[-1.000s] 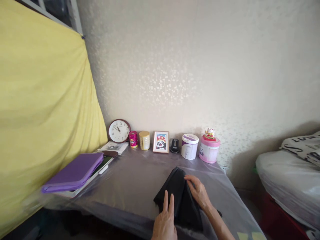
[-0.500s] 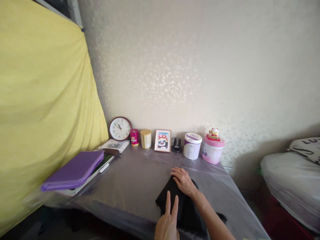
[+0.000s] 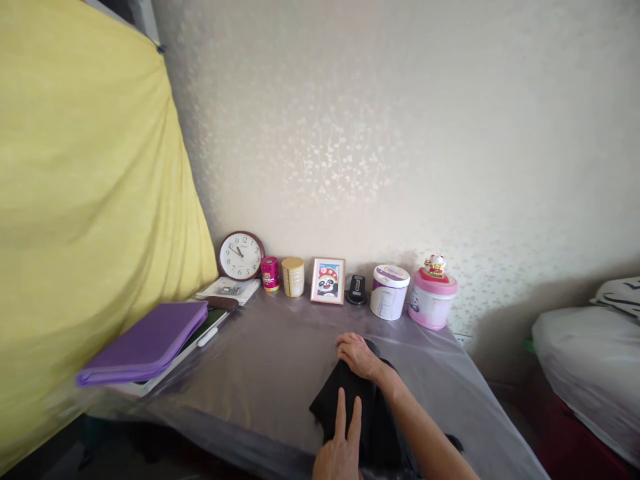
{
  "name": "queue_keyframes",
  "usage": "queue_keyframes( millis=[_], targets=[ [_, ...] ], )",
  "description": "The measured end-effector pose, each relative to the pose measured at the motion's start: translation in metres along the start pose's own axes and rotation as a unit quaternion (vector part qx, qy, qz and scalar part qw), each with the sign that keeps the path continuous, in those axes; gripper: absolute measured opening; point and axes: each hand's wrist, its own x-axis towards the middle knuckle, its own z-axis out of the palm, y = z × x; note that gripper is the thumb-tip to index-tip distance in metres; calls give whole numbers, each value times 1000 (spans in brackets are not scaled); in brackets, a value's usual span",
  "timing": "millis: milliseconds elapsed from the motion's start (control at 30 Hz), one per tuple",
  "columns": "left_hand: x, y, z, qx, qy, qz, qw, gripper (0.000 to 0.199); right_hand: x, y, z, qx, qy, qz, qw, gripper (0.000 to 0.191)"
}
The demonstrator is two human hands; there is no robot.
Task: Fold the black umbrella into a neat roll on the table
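A black cloth point(image 3: 350, 393) lies bunched on the table near its front edge. My left hand point(image 3: 341, 440) is low in the view, over the cloth's near part, with two fingers stretched out and apart and nothing visible between them. Farther up, my right hand point(image 3: 357, 355) rests on the far end of the cloth, its fingers bent over the edge. Whether those fingers pinch any fabric cannot be made out. My right forearm covers part of the cloth's right side.
Along the wall stand a clock point(image 3: 241, 256), a pink can point(image 3: 270, 274), a yellow-lidded can point(image 3: 293, 277), a framed panda picture point(image 3: 328, 281), a black device point(image 3: 357, 290), a white-lidded tub point(image 3: 389, 293) and a pink tub point(image 3: 431, 300) with a figurine. A purple folder point(image 3: 145, 340) lies left.
My right hand has shifted slightly left, its fingers now more bent at the cloth's far end. More black fabric shows beyond it. My left hand is slightly lower, and the view has turned a little.
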Motion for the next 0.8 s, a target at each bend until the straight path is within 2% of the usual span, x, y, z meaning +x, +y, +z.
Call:
queue_keyframes(
  millis=[133,200,300,333,367,433,533,800],
  targets=[
    [-2,1,-1,-3,9,3,1000,94,5,-3,3,-8,-5,5,1000,20],
    [-2,0,-1,-8,15,4,1000,91,0,-9,-4,6,48,13,999,20],
    [0,-5,4,-13,22,11,1000,88,-23,-24,-18,65,153,18,986,25],
    [2,-7,6,-15,27,18,999,88,-33,-30,-22,89,163,11,983,26],
    [4,-9,9,-20,33,27,999,88,-43,-35,-24,109,163,2,981,26],
    [7,-12,14,-29,41,39,998,88,-60,-42,-24,127,126,-31,983,26],
    [11,-14,19,-35,43,43,998,89,-67,-39,-17,114,79,-42,989,29],
    [8,-7,8,-21,10,0,1000,92,-22,13,0,76,55,36,995,36]
  ],
)
